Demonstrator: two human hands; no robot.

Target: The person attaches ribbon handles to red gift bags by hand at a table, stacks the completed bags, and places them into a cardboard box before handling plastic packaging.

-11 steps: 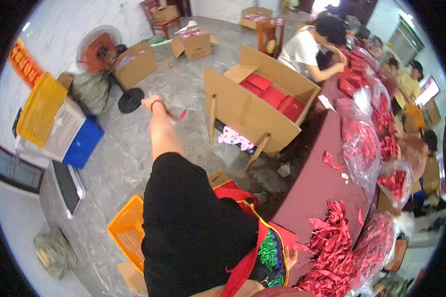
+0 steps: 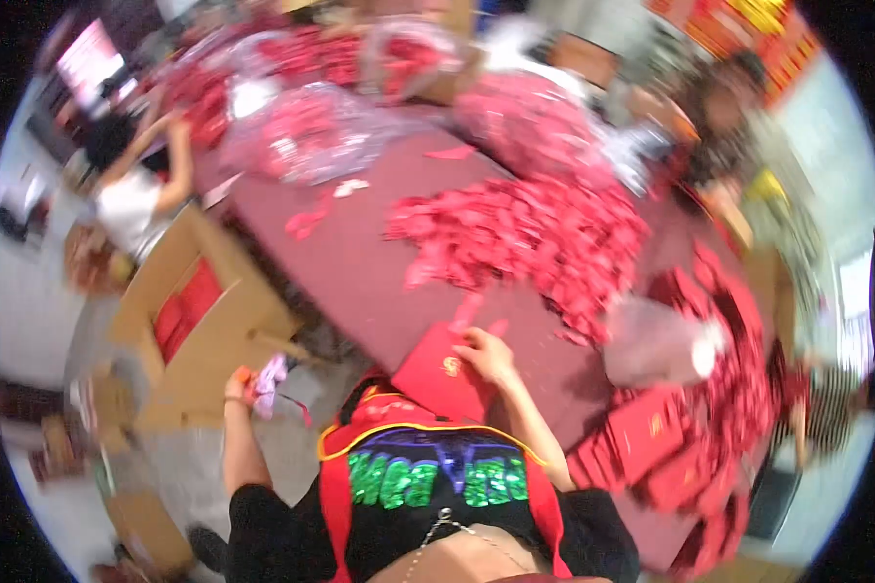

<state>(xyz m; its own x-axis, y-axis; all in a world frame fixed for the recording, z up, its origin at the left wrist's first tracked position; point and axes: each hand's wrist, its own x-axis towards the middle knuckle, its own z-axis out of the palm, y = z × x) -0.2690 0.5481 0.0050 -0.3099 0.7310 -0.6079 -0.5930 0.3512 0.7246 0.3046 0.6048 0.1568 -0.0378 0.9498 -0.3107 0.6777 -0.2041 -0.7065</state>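
Observation:
My right hand (image 2: 488, 356) grips the upper edge of a flat red packet (image 2: 444, 377) with a gold emblem, which leans at the table's near edge in front of my body. A red ribbon (image 2: 468, 309) lies just above that packet. Low on the left, away from the table, my left hand (image 2: 240, 385) is closed and blurred. A thin strip with a red end (image 2: 306, 418) trails from it. Behind this hand shows a pink patterned cloth (image 2: 271, 381). A big heap of red ribbons (image 2: 525, 233) covers the middle of the dark red table (image 2: 360, 253).
An open cardboard box (image 2: 219, 335) with red packets stands left of the table. Clear bags of red pieces (image 2: 311, 131) line its far side. More red packets (image 2: 642, 437) lie at the right. A person in white (image 2: 131, 209) works at the left; another person (image 2: 729, 194) sits across.
My view has swung right, from the floor to the table. My left arm was stretched out over the floor with a red strip dangling; it is now lower at my left side.

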